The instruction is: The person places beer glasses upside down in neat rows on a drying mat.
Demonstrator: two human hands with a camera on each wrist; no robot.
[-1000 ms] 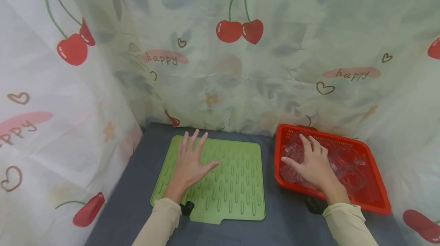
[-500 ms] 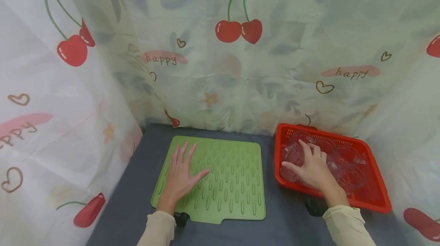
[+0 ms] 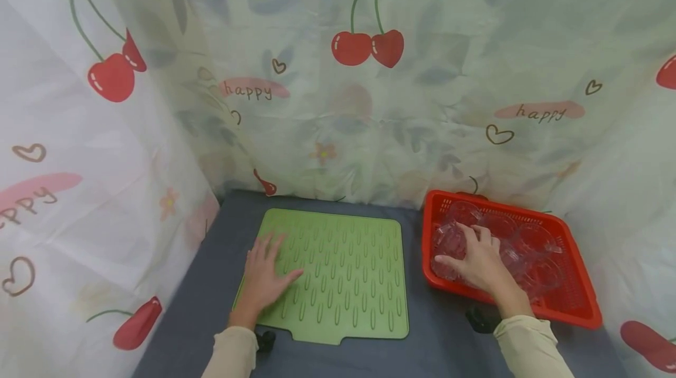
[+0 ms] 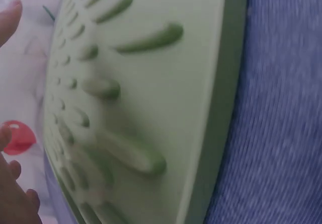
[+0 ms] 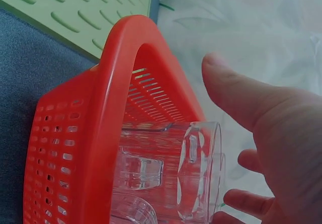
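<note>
A red plastic basket (image 3: 573,284) on the right holds several clear cups (image 5: 196,168), which look like glass or clear plastic. Over the basket's left part hovers my right hand (image 3: 483,260), thumb and fingers spread in a wide curve above a cup. In the right wrist view the thumb is apart from that cup; whether a fingertip touches its rim I cannot tell. My left hand (image 3: 262,278) is above the left side of a green ridged mat (image 3: 348,272), fingers spread and holding nothing. Only parts of its fingers (image 4: 12,189) show in the left wrist view.
Mat and basket lie on a dark grey-blue cloth (image 3: 422,343), with a strip of cloth between them. A pale curtain (image 3: 422,90) printed with cherries closes off the back and both sides. The basket's back edge is close to the curtain.
My left hand has moved left and toward me across the mat. My right hand has lowered slightly toward the cups, its fingers bending a little more. Basket and mat have stayed in place.
</note>
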